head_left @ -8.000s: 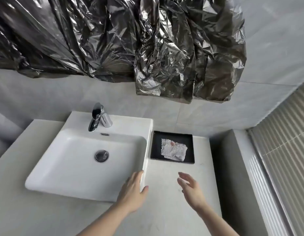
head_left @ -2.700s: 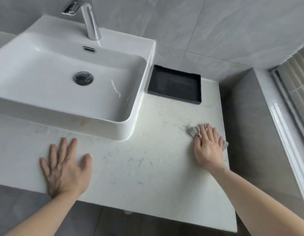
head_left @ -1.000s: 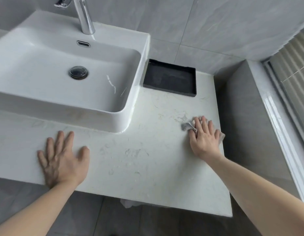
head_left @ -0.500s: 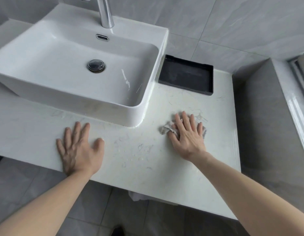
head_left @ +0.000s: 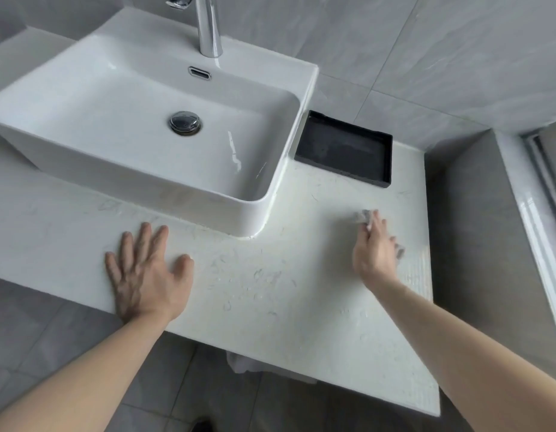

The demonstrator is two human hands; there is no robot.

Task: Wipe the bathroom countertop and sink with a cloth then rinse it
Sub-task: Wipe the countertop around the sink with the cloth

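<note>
Nearest, the left hand (head_left: 145,272) lay flat on the tabletop (head_left: 270,322), fingers spread, holding nothing. Farther right, the right hand (head_left: 375,249) pressed the cloth (head_left: 362,216) to the tabletop, fingers over it. Droplets and streaks showed between the hands, so wiping looked barely begun; beyond, the sink (head_left: 283,194) and rinsing remained.

Soft, even daylight fills the scene. The white sink (head_left: 139,98) shows small glare streaks. The right hand (head_left: 375,249) is slightly motion-blurred. Straight lines bend at the edges.
</note>
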